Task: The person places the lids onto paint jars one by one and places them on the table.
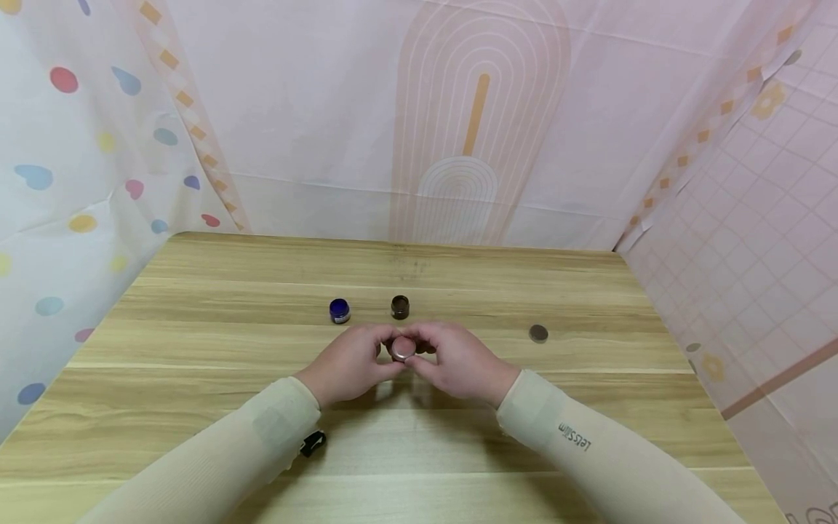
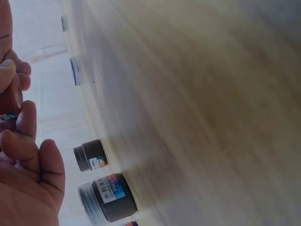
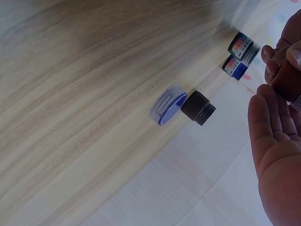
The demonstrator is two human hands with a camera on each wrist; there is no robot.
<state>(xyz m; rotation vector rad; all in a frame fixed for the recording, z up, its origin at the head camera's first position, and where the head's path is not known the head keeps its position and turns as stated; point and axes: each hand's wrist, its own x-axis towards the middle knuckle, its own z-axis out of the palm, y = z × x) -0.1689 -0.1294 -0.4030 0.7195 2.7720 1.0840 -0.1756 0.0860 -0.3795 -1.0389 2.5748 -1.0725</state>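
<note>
Between the hands, above the wooden table, is a small jar [image 1: 403, 348], its round end facing up in the head view. The left hand [image 1: 351, 364] grips it with thumb and fingers from the left, while the right hand [image 1: 463, 364] pinches it from the right. Both wrist views show its reddish-brown side, as a red jar [image 2: 9, 101] in the left and a brownish jar [image 3: 288, 81] in the right. Some fingers of each hand are hidden behind the jar or the other hand.
Beyond the hands stand a blue jar [image 1: 339, 311] and a dark jar [image 1: 400, 307]. A round lid-like disc [image 1: 538, 333] lies to the right. Something black [image 1: 313, 443] shows beside the left sleeve. In the right wrist view a clear lid [image 3: 168, 104] has a blue inside. Printed cloth surrounds the table [image 1: 497, 291].
</note>
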